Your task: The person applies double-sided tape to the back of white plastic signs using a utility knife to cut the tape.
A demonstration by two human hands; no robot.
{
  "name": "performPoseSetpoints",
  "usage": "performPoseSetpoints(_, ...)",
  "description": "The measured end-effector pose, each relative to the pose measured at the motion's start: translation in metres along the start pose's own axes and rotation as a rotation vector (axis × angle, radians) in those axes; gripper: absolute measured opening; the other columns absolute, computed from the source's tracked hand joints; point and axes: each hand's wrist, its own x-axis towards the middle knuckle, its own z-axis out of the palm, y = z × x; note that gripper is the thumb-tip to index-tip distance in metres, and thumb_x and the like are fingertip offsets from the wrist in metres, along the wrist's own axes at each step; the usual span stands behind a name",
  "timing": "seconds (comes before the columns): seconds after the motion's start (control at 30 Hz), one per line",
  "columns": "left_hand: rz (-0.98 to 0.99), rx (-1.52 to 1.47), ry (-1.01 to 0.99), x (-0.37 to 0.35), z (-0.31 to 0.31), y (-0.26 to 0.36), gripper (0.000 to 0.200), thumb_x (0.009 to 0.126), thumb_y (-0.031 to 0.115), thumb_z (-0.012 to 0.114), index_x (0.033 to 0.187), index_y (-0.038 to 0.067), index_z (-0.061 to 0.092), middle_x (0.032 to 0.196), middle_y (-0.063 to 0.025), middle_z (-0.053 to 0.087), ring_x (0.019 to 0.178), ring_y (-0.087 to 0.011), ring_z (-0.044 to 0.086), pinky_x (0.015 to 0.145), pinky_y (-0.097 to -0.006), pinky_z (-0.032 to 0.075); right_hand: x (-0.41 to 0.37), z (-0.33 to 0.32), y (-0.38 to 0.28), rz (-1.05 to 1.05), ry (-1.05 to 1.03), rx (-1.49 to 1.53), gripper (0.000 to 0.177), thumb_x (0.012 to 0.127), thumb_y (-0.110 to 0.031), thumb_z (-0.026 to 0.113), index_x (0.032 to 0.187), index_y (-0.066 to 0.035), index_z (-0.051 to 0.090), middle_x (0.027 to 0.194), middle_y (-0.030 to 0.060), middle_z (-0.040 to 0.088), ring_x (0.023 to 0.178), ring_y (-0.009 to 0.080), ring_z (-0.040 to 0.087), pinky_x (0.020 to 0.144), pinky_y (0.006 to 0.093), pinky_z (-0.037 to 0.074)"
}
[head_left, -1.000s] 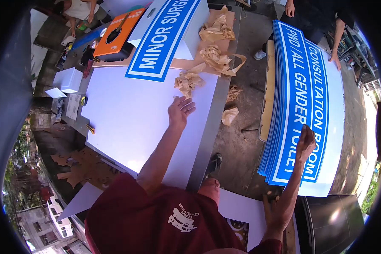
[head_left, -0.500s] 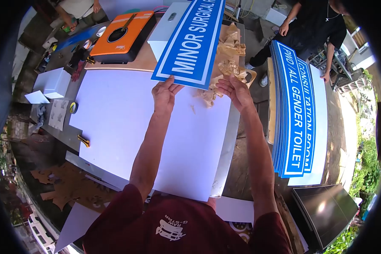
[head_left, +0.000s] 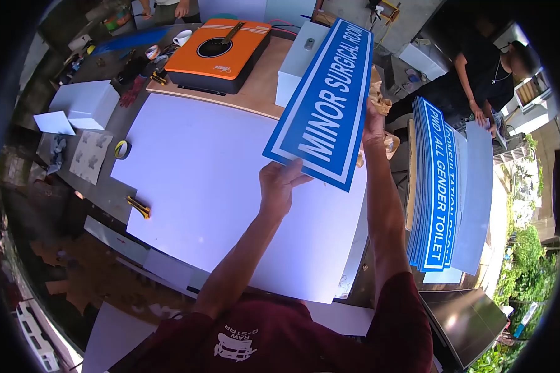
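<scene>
Green foliage (head_left: 524, 252) lower right; mid-frame, a flat white sheet (head_left: 202, 174) on the grey surface (head_left: 104, 193); left grip (head_left: 279, 185) and right grip (head_left: 373, 123) clasp the blue rectangular sign (head_left: 331, 109), upper centre, right edge newly held

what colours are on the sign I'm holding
The sign is blue with white lettering and a white border, seen in the head view.

Dressed in Maroon, Printed in White

Wears a dark maroon shirt (head_left: 292, 332) with loose short sleeves (head_left: 403, 314), ending near the elbows. Carries a white vehicle-shaped print (head_left: 234, 349) on the front, and just beside it white capital lettering (head_left: 238, 331) reading RAW and G-STAR. Shows bare forearms (head_left: 247, 248) and bare hands (head_left: 277, 188).
</scene>
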Motion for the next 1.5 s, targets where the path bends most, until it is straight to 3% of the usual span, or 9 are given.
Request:
performPoseSetpoints(0.2,-0.063,-0.115,-0.044,-0.029,-0.031,-0.021,0.027,0.095,0.010,0.068,0.119,-0.001,0.066,0.113,-0.0198,0.072,0.103,-0.0306,0.072,0.083,-0.0459,0.063,-0.003,0.008,0.005,0.087,0.057,-0.081,0.051,0.085,0.002,0.070,0.133,0.008,0.051,0.118,0.0254,0.066,0.101,0.0369,0.070,0.090,0.0467,0.060)
performPoseSetpoints(0.33,-0.444,-0.369,-0.122,-0.066,-0.055,-0.055,0.031,0.096,0.014,0.068,0.123,0.000,0.062,0.124,-0.0224,0.067,0.117,-0.0330,0.066,0.101,-0.0497,0.053,-0.047,0.036,-0.013,-0.082,0.109,-0.402,0.054,0.079,0.010,0.066,0.131,0.012,0.051,0.111,0.0270,0.067,0.089,0.0344,0.073,0.080,0.0438,0.064)
performPoseSetpoints(0.43,-0.916,0.411,-0.046,-0.085,-0.066,-0.071,0.074,0.089,0.028,0.078,0.145,-0.005,0.042,0.146,-0.0292,0.047,0.135,-0.0397,0.050,0.109,-0.0549,0.044,-0.107,0.066,-0.032,-0.106,0.115,-0.535,0.045,0.076,0.009,0.066,0.121,0.011,0.060,0.104,0.0259,0.071,0.077,0.0320,0.074,0.075,0.0447,0.064)
performPoseSetpoints(0.53,-0.558,0.742,-0.138,-0.077,-0.073,-0.046,0.082,0.091,0.032,0.076,0.149,-0.009,0.035,0.152,-0.0294,0.040,0.143,-0.0372,0.040,0.114,-0.0453,0.039,-0.178,0.106,-0.056,-0.164,0.171,-0.848,0.045,0.073,0.005,0.067,0.117,0.006,0.066,0.100,0.0211,0.074,0.073,0.0273,0.074,0.072,0.0408,0.064)
performPoseSetpoints(0.67,-0.326,0.550,-0.247,-0.039,-0.031,0.036,0.074,0.100,0.034,0.062,0.151,-0.009,0.030,0.153,-0.0255,0.040,0.141,-0.0353,0.043,0.109,-0.0460,0.046,-0.264,0.152,-0.051,-0.141,0.254,-1.336,0.043,0.084,-0.001,0.055,0.125,0.003,0.064,0.097,0.0236,0.074,0.066,0.0259,0.075,0.064,0.0373,0.063)
performPoseSetpoints(0.83,-0.173,0.159,-0.361,-0.019,-0.010,0.066,0.088,0.099,0.052,0.056,0.155,-0.006,0.020,0.149,-0.0303,0.040,0.134,-0.0423,0.049,0.101,-0.0544,0.051,-0.324,0.168,0.005,-0.050,0.155,-1.844,0.058,0.083,0.010,0.050,0.140,0.002,0.053,0.110,0.0252,0.071,0.095,0.0362,0.074,0.086,0.0431,0.059)
performPoseSetpoints(1.03,-0.330,0.098,-0.088,-0.039,-0.077,0.086,0.051,0.096,0.026,0.067,0.133,-0.004,0.051,0.119,-0.0183,0.062,0.109,-0.0308,0.066,0.093,-0.0512,0.057,-0.356,0.144,0.142,-0.289,-0.159,-2.184,0.069,0.081,0.017,0.045,0.149,0.002,0.040,0.146,0.0259,0.049,0.135,0.0442,0.047,0.109,0.0487,0.046)
performPoseSetpoints(1.07,-0.334,0.098,-0.053,-0.044,-0.102,0.084,0.045,0.095,0.021,0.067,0.130,-0.004,0.053,0.117,-0.0173,0.064,0.107,-0.0299,0.067,0.092,-0.0504,0.058,-0.362,0.138,0.168,-0.235,-0.145,-2.231,0.067,0.083,0.016,0.048,0.148,0.003,0.040,0.151,0.0220,0.045,0.139,0.0416,0.044,0.108,0.0617,0.041)
performPoseSetpoints(1.5,-0.608,-0.165,0.050,-0.054,-0.347,0.081,0.047,0.090,-0.003,0.061,0.133,-0.005,0.045,0.122,-0.0178,0.061,0.117,-0.0302,0.062,0.102,-0.0522,0.053,-0.349,0.126,0.370,-0.133,-0.272,-2.614,0.067,0.087,0.003,0.054,0.152,-0.002,0.038,0.156,0.0146,0.040,0.143,0.0317,0.040,0.120,0.0601,0.023)
